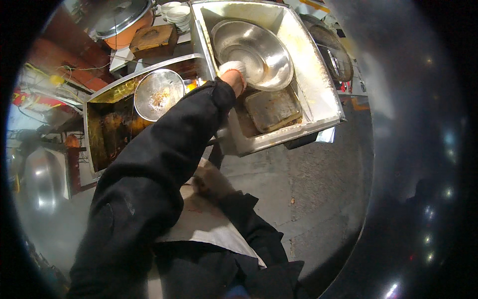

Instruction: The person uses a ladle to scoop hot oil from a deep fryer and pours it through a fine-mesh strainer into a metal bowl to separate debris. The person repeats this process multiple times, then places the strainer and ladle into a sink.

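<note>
My left hand point(233, 74), in a white knitted glove with an orange cuff, reaches over the near left rim of a large steel bowl point(274, 63). Its fingers are not clear enough to show a grip. The bowl lies tilted in a deep metal basin point(317, 74). Below it, a worn rectangular metal tray or block point(274, 108) sits on the basin floor. My right hand point(212, 180) is low in front of my light apron point(201, 209), in shadow; whether it holds anything is unclear. A round strainer point(159, 95) with brown crumbs rests over an oily metal tank point(108, 130).
Stacked white bowls point(178, 17), a wooden block point(154, 39) and an orange pot with a metal lid point(125, 20) stand behind the tank. Dark round pans point(328, 52) lie right of the basin. A large steel bowl point(43, 179) is at far left.
</note>
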Demonstrator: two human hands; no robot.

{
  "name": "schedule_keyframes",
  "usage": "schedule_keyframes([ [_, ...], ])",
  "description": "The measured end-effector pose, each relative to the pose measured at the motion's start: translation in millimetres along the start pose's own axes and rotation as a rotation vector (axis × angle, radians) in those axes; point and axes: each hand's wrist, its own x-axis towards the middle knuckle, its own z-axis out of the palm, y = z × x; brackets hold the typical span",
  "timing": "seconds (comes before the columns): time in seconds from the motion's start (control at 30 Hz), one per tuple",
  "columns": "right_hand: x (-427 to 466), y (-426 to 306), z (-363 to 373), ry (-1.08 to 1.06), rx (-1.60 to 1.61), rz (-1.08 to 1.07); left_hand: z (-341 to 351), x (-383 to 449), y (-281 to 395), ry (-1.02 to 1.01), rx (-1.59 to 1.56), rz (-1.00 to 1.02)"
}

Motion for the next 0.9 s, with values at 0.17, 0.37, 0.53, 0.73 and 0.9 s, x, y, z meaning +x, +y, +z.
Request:
schedule_keyframes([
  [0.17,7,21,-2,-0.032,-0.246,-0.386,-8,-16,9,0.017,-0.026,0.031],
  [0.37,8,16,-13,-0.044,-0.637,-0.608,-15,-15,13,0.036,-0.036,0.078],
  [0.53,3,15,-10,0.005,-0.710,-0.465,-40,-28,22,0.051,-0.046,0.127],
  [0.73,18,6,-8,-0.056,-0.594,-0.253,-130,-70,39,0.119,0.164,0.479],
  [0.9,27,7,-6,-0.017,0.098,0.125,-244,-145,-61,0.064,-1.349,0.281],
])
